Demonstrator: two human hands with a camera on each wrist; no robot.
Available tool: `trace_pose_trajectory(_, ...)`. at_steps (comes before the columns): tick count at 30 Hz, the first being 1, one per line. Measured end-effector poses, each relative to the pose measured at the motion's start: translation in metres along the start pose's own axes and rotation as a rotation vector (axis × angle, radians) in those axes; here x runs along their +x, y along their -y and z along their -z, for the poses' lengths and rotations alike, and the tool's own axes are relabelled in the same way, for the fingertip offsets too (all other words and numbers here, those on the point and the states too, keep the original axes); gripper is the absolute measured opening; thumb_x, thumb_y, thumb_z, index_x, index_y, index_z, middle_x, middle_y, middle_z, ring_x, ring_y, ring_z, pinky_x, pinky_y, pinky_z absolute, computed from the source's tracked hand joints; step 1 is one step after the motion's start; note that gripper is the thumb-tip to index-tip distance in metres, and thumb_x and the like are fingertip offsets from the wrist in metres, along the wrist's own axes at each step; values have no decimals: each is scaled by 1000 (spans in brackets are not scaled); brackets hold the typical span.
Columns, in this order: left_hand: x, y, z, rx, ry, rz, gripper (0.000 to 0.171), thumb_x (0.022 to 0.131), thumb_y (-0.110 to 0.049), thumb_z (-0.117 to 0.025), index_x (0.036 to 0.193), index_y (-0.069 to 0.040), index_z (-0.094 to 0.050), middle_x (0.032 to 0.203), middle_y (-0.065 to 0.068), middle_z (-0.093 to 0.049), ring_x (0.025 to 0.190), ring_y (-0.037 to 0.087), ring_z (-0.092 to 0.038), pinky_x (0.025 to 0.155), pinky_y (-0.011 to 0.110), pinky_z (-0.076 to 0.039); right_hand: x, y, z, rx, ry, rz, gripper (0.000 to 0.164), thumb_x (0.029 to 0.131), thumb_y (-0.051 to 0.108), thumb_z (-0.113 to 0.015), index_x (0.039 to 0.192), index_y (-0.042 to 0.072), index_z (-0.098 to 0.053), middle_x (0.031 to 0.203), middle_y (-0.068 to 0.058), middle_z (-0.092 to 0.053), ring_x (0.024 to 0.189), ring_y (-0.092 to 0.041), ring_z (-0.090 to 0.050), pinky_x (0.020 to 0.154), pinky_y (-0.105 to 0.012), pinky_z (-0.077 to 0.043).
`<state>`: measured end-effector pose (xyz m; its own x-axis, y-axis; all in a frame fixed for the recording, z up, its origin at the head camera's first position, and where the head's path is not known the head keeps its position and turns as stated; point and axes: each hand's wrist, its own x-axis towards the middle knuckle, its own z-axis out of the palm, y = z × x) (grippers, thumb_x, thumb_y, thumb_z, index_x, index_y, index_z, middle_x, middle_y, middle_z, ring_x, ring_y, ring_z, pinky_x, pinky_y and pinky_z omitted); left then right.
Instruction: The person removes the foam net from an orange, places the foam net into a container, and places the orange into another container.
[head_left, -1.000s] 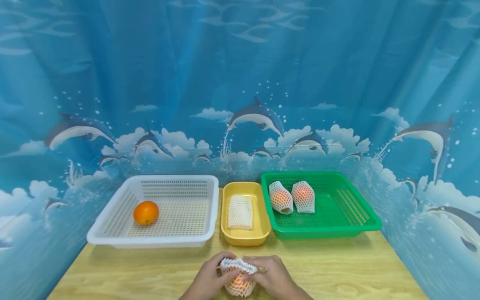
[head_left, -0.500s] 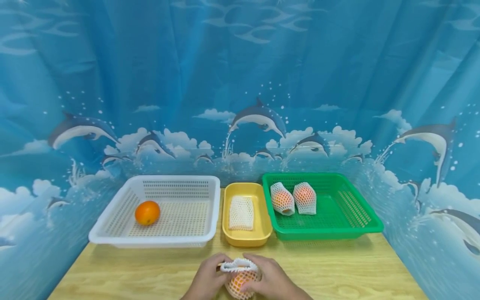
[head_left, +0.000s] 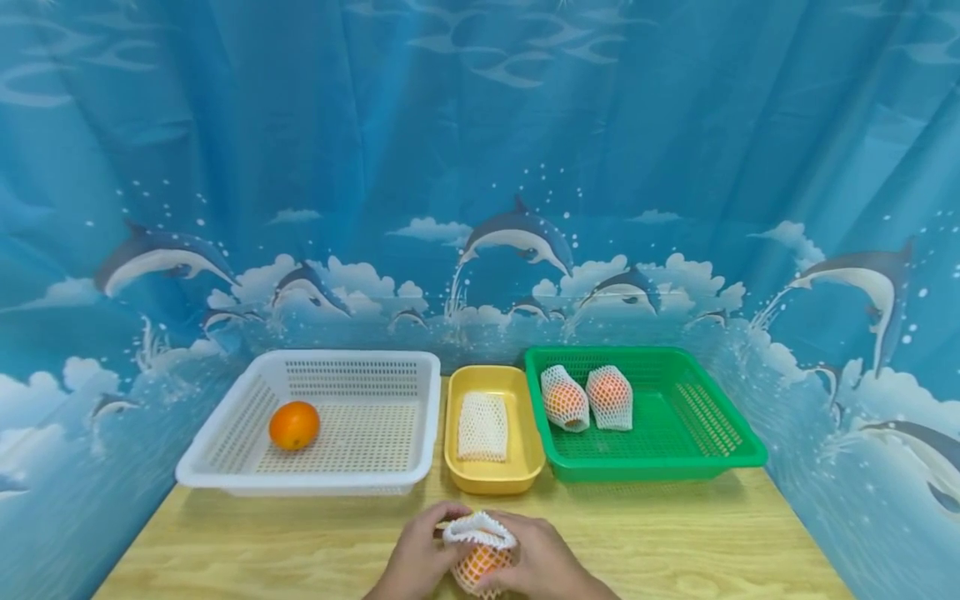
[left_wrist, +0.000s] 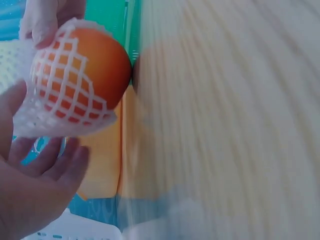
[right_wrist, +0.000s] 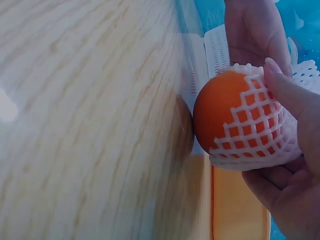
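Near the front of the table, an orange (right_wrist: 215, 110) sits partly inside a white foam net (right_wrist: 255, 122). Its lower end is bare, close over the wood. The net's loose rim stands up at the top in the head view. My right hand (head_left: 547, 554) grips orange and net together, its thumb on the mesh and its fingers curled round the far side. On the other side my left hand (head_left: 423, 550) holds the net between thumb and loosely bent fingers, near the rim. Its fingertips are partly hidden behind the net in the head view.
A white basket (head_left: 300, 481) at the left holds one bare orange (head_left: 294, 426). In the middle, a yellow tray (head_left: 495, 483) holds a flat foam net (head_left: 482, 427). The green basket (head_left: 652, 468) at the right holds two netted oranges (head_left: 566, 398). A dolphin-print curtain (head_left: 480, 167) hangs behind.
My right hand has gone from the net's top edge to a grip round its side, thumb lower on the front. The net's opening shows wider. Baskets and tray stay put.
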<state>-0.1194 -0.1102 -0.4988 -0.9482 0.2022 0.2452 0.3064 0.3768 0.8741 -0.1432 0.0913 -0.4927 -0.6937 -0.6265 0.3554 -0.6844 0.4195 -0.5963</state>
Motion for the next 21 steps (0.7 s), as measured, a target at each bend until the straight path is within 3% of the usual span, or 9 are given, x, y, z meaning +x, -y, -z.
trace_pose_trajectory(2, -1, 3, 0, -30, 72, 10, 37, 80, -29, -68, 112, -13, -59, 107, 1, -62, 97, 6, -55, 79, 23, -48, -1, -1, 0, 2, -26, -8, 61, 65, 48, -74, 119, 24, -58, 109, 11, -63, 95, -4, -60, 79, -23, -50)
trace_pose_trajectory(5, -2, 6, 0, -67, 119, 1, 38, 81, -31, -66, 114, -12, -59, 109, 1, -63, 98, 5, -55, 80, 22, -47, -1, -1, 1, 14, -68, -32, 57, 66, 47, -72, 114, 17, -64, 105, 6, -65, 92, -7, -62, 77, -23, -51)
trace_pose_trajectory(10, -1, 4, 1, -90, 117, -7, 40, 79, -33, -69, 111, -10, -61, 107, 3, -63, 98, 7, -56, 82, 23, -48, -1, 0, 2, 14, -157, 1, 47, 68, 42, -73, 104, 13, -69, 99, 2, -68, 88, -9, -64, 74, -18, -51)
trace_pose_trajectory(14, -1, 0, 2, -88, 109, -21, 33, 77, -22, -71, 107, -11, -62, 105, 3, -63, 97, 10, -57, 81, 23, -49, 0, 1, 3, 31, -185, 32, 41, 68, 38, -75, 101, 15, -70, 96, 4, -68, 85, -6, -64, 73, -14, -50)
trace_pose_trajectory(17, 0, -3, 2, -58, 77, -47, 30, 72, -8, -72, 100, -13, -63, 99, 0, -62, 95, 10, -56, 80, 25, -49, 1, 1, 4, 5, -154, 13, 46, 70, 42, -73, 105, 12, -68, 99, 3, -68, 88, -8, -63, 75, -20, -52)
trace_pose_trajectory(21, 1, -5, 0, -17, 37, -51, 33, 67, 6, -68, 91, -16, -64, 93, -4, -61, 91, 9, -56, 77, 26, -50, 1, 1, 5, -26, 14, -30, 69, 71, 49, -70, 123, 6, -55, 117, -3, -60, 104, -16, -58, 85, -32, -49)
